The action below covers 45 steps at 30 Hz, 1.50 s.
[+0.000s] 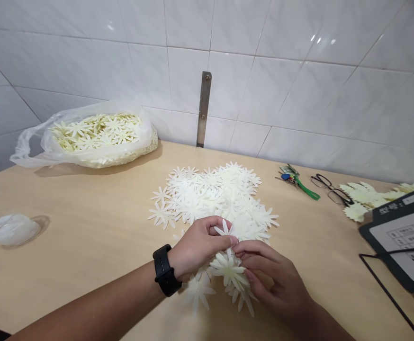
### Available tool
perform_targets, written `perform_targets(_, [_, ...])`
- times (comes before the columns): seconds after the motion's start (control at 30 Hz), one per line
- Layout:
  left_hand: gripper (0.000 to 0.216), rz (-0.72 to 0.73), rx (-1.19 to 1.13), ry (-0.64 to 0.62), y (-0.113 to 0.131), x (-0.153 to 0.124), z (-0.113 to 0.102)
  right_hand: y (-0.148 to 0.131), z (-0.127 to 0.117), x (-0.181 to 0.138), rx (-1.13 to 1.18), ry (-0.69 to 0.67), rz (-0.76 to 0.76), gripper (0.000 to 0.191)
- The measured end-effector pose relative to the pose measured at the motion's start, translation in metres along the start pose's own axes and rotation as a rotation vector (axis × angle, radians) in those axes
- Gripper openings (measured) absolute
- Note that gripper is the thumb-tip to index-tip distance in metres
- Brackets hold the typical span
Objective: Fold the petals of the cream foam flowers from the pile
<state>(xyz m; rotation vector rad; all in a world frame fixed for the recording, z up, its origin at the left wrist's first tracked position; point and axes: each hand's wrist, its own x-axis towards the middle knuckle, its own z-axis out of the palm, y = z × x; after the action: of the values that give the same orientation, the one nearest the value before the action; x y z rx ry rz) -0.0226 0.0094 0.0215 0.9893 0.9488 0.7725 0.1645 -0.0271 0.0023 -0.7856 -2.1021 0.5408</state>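
Thin white flower-shaped cutouts with long narrow petals lie in a loose pile (214, 194) at the middle of the table. In front of it, my left hand (203, 244), with a black watch on the wrist, pinches one flower cutout (224, 228) between thumb and fingers. My right hand (269, 267) meets it at the fingertips, closed at the edge of the same cutout. Just below hangs a cluster of pale flower cutouts (228, 270), touching the right fingers. Another cutout (198, 290) is under my left wrist. How the cluster is joined is hidden.
A clear plastic bag (102, 154) full of flower cutouts stands at the back left. A small bag with white material (13, 229) lies left. Keys with a green strap (306, 189), eyeglasses (338, 195), more flowers (358, 196) and a dark labelled device (402, 237) are right.
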Motion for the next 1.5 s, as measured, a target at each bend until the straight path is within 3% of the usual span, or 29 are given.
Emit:
perform_targets(0.43, [0.033, 0.004, -0.143, -0.105, -0.004, 0.003, -0.003, 0.001, -0.003, 0.000, 0.210, 0.045, 0.067, 0.024])
perform_targets(0.6, [0.029, -0.010, -0.052, -0.101, -0.005, 0.004, -0.004, 0.001, -0.004, -0.001, 0.216, 0.071, 0.083, 0.024])
perform_targets(0.77, [0.046, 0.188, 0.190, -0.047, -0.002, 0.003, -0.007, 0.002, -0.004, -0.003, 0.213, 0.060, 0.075, 0.027])
perform_targets(0.9, [0.016, 0.367, 0.434, -0.069, 0.003, 0.000, -0.008, 0.000, -0.006, -0.002, 0.218, 0.062, 0.053, 0.030])
perform_targets(1.0, [0.014, 0.403, 0.476, -0.065, 0.003, 0.000, -0.008, -0.001, -0.007, -0.002, 0.218, 0.058, 0.053, 0.030])
perform_targets(1.17, [0.003, 0.401, 0.404, -0.088, 0.002, 0.004, -0.009, -0.002, -0.008, 0.000, 0.226, 0.079, 0.064, 0.026])
perform_targets(1.5, [0.010, 0.311, 0.186, -0.108, 0.003, 0.010, -0.017, -0.001, -0.010, 0.001, 0.277, 0.123, 0.189, 0.018])
